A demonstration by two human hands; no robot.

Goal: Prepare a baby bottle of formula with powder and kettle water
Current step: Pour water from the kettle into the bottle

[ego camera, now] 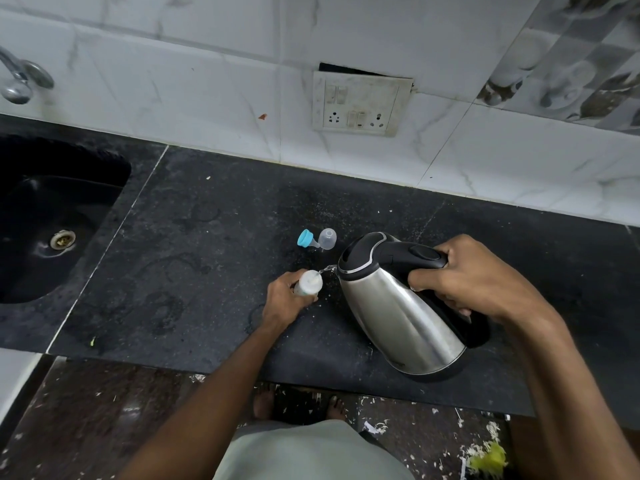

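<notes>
right hand (pixel 474 282) grips the black handle of the kettle (pixel 398 306), fingers curled under it and thumb over the top near the lid button. the kettle is tilted toward the left, lifted off its dark base (pixel 483 332), which peeks out behind the body just below that hand. a thin stream of water (pixel 325 270) runs from the spout into the open mouth of the bottle (pixel 309 283), which sits just left of the spout.

left hand (pixel 285 299) wraps around the bottle from its left side, fingers curled round the lower body, holding it upright on the counter (pixel 207 254). the bottle's inside looks white; how full it is cannot be told.

just beyond the bottle, away from the left hand, lie the blue ring with teat (pixel 306 239) and the clear cap (pixel 327 237), touching or nearly touching each other, both on their sides.

far to the left of the left hand is the sink (pixel 52 220) with its drain, and a tap (pixel 20 77) on the wall above it. on the tiled wall beyond the kettle sits a switchboard (pixel 360 103). below the counter edge, bare feet (pixel 266 403) stand on a littered floor (pixel 86 410).
</notes>
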